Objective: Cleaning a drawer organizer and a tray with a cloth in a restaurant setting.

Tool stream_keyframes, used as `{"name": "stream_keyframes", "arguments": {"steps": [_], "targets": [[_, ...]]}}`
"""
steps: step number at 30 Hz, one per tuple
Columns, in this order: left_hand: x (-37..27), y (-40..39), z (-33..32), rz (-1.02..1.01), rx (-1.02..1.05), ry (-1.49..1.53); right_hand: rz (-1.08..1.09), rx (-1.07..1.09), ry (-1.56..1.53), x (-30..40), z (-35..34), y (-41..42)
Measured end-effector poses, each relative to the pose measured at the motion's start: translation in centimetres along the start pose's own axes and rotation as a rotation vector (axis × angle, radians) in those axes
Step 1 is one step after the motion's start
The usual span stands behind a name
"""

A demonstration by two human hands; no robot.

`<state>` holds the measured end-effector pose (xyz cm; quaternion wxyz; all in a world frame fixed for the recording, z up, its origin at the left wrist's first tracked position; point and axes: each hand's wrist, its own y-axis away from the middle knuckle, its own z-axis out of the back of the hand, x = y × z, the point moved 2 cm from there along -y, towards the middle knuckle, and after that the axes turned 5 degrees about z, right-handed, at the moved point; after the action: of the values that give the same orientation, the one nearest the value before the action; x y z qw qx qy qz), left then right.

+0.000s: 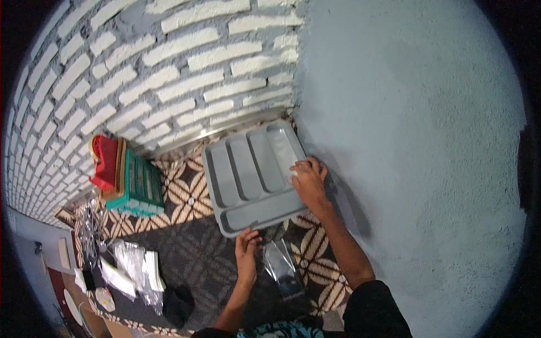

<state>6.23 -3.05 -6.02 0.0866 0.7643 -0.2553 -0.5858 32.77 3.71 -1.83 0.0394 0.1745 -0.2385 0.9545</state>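
Note:
A grey plastic cutlery tray (258,198) with several long compartments and one crosswise compartment at the front rests against the right wall. My right hand (310,183) reaches over its right edge, fingers bent around a bit of whitish clear plastic. Shiny clear plastic (281,141) lies in the rightmost compartment, partly hidden by that hand. Just below the tray's front edge is my left hand (246,253), fingers loosely bent and apart, holding nothing visible. Between my forearms, a clear plastic packet (284,266) with dark contents lies on the patterned cloth.
A green plastic drawer unit (141,183) stands at the left, with a red item (105,162) beside it. Plastic-wrapped white packs (131,266) and a bundle of metallic strips (89,232) lie lower left. The brick wall (203,72) and plain wall (414,139) meet behind the tray.

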Motion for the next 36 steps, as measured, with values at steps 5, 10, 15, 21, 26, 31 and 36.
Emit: {"name": "stream_keyframes", "arguments": {"steps": [5, 10, 15, 21, 26, 31, 36], "targets": [[2.5, 4.0, 0.6, 0.082, -0.086, -0.039, -0.265, 0.084, -0.494, 4.5, 1.0, 9.4], [6.7, 8.7, 1.0, 0.043, -0.069, -0.445, -0.355, 0.317, -0.221, 11.8, 1.4, 21.2], [8.1, 10.6, -0.9, -0.103, -0.046, -0.919, -0.348, 0.489, 0.017, 14.9, 2.1, 24.6], [8.3, 10.5, -1.5, -0.208, 0.066, -1.114, -0.282, 0.236, -0.156, 14.1, 1.4, 25.8], [8.6, 10.6, -0.6, -0.291, 0.086, -1.149, -0.404, 0.237, -0.176, 13.9, 1.1, 26.1], [8.8, 10.5, 0.0, -0.337, 0.081, -1.193, -0.507, 0.252, -0.272, 13.5, 0.8, 25.2], [8.6, 10.8, -0.1, -0.368, 0.076, -1.132, -0.491, 0.192, -0.216, 13.3, 0.2, 24.7]]}}
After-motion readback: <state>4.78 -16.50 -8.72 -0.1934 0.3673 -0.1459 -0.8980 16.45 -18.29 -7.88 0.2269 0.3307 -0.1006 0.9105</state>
